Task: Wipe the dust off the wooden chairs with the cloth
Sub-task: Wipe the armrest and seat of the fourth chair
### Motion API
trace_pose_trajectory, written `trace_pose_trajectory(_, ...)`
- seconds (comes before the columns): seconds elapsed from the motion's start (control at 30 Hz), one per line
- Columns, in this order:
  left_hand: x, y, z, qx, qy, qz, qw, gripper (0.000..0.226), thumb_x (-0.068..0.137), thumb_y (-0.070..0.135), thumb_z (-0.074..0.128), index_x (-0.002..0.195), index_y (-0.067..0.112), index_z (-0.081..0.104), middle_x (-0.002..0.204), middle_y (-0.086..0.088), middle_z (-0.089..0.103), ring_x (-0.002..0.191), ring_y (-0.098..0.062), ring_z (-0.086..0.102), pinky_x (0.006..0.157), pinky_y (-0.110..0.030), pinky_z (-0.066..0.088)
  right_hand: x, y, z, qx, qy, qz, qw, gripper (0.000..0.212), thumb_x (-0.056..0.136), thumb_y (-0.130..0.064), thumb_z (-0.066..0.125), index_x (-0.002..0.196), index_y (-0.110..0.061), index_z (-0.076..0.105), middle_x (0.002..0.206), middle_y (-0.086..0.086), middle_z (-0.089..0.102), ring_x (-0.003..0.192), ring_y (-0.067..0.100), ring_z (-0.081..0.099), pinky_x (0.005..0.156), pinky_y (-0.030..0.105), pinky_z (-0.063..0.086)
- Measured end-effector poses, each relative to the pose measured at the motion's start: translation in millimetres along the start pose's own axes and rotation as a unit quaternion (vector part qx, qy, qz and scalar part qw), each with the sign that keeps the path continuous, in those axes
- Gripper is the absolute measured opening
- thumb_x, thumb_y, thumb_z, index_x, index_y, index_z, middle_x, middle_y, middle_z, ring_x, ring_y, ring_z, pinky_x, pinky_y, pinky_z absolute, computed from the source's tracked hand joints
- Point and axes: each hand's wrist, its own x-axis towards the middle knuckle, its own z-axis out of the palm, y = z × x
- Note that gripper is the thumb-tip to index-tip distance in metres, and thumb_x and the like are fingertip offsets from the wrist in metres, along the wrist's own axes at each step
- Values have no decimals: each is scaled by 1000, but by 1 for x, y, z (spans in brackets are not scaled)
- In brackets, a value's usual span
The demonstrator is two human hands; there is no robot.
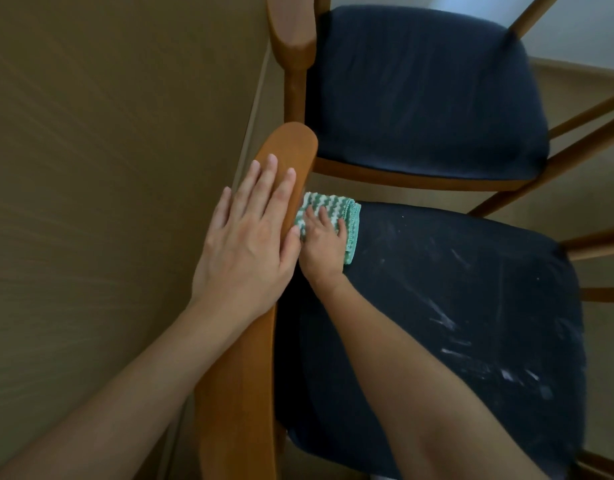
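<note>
**Against the wall (91,168), a cloth (350,220) pinned flat under the right hand (324,242)**

Nearest the camera, both bare forearms stretched forward over the near wooden chair (236,410), whose curved top rail (291,143) ran alongside the wall. The left hand (253,237) lay released on that rail, palm down and fingers straight, gripping nothing; it looked to be steadying the chair. Just beside it and lower, the right hand was spread on the green-and-white cloth, fingers flat and pressing rather than curled round it. The cloth lay folded at the back corner of the dark seat cushion (437,271), close under the rail, its far edge showing past the fingertips. Whether it touched the wood could not be told.

Judging by its knit texture and folds, the cloth would be light, soft and limp, likely to bunch or slide under a push. A flat palm on its middle, or a pinch on the free far edge, seemed the best hold. The wood looked hard and smooth, so it should bear firm rubbing.

Pale dusty streaks (447,320) marked the cushion to the right, well apart from the cloth. Farther on stood a second wooden chair (402,174) with a cleaner-looking cushion (427,88), neither hand near it.
</note>
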Motion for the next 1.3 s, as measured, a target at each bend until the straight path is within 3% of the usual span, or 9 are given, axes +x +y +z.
trace_pose_trajectory(0.13, -1, 1, -1, 0, -5, -1, 1000, 61, 93, 37, 25, 150, 19, 13, 158, -3, 10, 145, -16, 4, 114, -35, 5, -18, -4, 16, -50, -6, -60, 997, 52, 100, -29, 35, 150, -25, 21, 156, -9, 21, 146, 16, 5, 115, 47, 2)
trace_pose_trajectory(0.27, -2, 0, -2, -5, -6, 2, 1000, 60, 94, 39, 23, 150, 20, 10, 159, -2, 6, 146, -14, 0, 114, -33, 2, -51, -1, 18, -72, -76, -193, 976, 51, 98, -23, 37, 148, -24, 29, 155, -7, 25, 146, 12, 3, 115, 42, -12)
trace_pose_trajectory(0.5, -6, -6, -8, -90, 2, 30, 995, 49, 99, 30, 35, 146, 18, 30, 156, -1, 21, 145, -14, 11, 115, -30, 1, -93, 13, 13, 8, -143, -223, 964, 52, 93, -21, 47, 144, -22, 37, 147, -7, 41, 144, 9, 13, 114, 33, -13)
trace_pose_trajectory(0.67, -29, 5, -8, 13, -44, 35, 998, 61, 98, 24, 38, 151, 14, 8, 159, -6, 3, 146, -20, -1, 116, -37, -4, -155, 23, 20, 11, -175, -268, 947, 55, 89, -11, 51, 142, -23, 40, 151, -9, 33, 146, 13, 10, 113, 37, -15)
trace_pose_trajectory(0.93, -91, 14, -6, -1, -41, 8, 999, 64, 97, 20, 40, 151, 16, 5, 159, -6, 0, 146, -19, -5, 115, -35, -7, -239, 50, 27, -70, -271, -338, 898, 51, 93, -15, 48, 143, -21, 37, 155, -8, 24, 146, 15, 2, 103, 43, -26)
trace_pose_trajectory(1.13, -92, 17, -8, 3, -48, 1, 999, 64, 97, 19, 40, 151, 15, 5, 159, -7, 0, 146, -20, -4, 115, -36, -6, -277, 81, 14, -149, -317, -398, 848, 48, 94, -18, 47, 141, -20, 42, 151, -3, 35, 146, 14, 10, 114, 45, -13)
trace_pose_trajectory(1.2, -93, 17, -8, 4, -50, 2, 999, 64, 98, 20, 40, 151, 16, 4, 159, -6, 0, 146, -19, -4, 115, -36, -6, -286, 89, 10, -127, -316, -384, 858, 46, 91, -13, 49, 137, -15, 48, 146, 2, 43, 143, 14, 22, 119, 48, -1)
trace_pose_trajectory(1.3, -89, 19, -10, -13, -44, -3, 999, 63, 97, 23, 41, 150, 17, 8, 159, -5, 3, 146, -18, -3, 115, -35, -5, -275, 82, 0, -30, -353, -296, 887, 44, 92, -8, 44, 136, -12, 49, 143, 5, 46, 137, 14, 33, 118, 35, 5)
